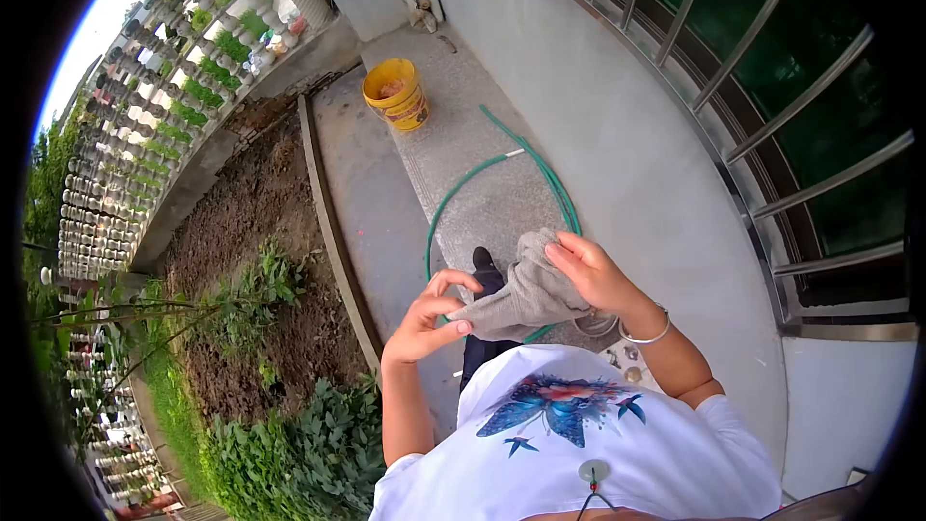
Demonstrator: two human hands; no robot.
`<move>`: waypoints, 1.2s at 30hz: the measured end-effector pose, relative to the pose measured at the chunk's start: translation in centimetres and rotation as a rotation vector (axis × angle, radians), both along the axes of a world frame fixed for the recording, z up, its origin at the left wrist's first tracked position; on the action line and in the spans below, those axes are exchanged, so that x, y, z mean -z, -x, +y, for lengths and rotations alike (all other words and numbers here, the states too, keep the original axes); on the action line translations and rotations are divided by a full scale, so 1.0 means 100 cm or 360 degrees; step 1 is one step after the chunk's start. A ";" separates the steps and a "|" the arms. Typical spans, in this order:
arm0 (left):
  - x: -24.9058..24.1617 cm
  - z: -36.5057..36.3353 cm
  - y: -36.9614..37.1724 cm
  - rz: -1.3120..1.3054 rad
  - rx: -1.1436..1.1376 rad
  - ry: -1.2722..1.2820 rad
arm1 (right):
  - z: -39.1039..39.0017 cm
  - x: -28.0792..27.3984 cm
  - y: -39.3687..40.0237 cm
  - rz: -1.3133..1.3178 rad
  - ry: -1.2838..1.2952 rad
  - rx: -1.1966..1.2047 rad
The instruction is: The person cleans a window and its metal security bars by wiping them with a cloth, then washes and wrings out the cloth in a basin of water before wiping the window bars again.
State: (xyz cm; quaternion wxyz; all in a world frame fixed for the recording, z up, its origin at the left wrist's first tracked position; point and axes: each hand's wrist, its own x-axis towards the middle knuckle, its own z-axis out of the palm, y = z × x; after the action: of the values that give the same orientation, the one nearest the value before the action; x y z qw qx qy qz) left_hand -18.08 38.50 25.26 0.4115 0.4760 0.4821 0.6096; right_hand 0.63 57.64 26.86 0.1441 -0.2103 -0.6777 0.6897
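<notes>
Two hands [434,318], one grey cloth [526,294], one yellow bucket [396,95], one green hose [540,169], one bracelet [644,336]

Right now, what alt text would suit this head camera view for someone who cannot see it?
Two bare hands, left hand and right hand, hold a grey cloth above a concrete walkway. A green hose loops behind it, beyond it a yellow bucket.
</notes>
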 end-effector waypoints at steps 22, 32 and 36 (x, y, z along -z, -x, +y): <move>0.033 0.419 0.437 0.1685 -0.0669 0.0517 | 0.367 0.124 0.344 -0.0545 0.0420 0.0398; -0.023 0.670 0.536 0.1497 -0.0132 -0.0334 | 0.550 0.047 0.581 0.0932 0.1974 0.0064; -0.050 0.748 0.570 0.1361 -0.0288 -0.0468 | 0.599 -0.018 0.578 0.1289 0.1786 0.0281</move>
State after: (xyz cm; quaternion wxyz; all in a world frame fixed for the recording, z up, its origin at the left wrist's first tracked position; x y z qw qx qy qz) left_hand -75.09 113.26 30.30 0.0489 0.6941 0.5565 0.4540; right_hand -57.16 117.56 28.67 0.3105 -0.0335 -0.0923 0.9455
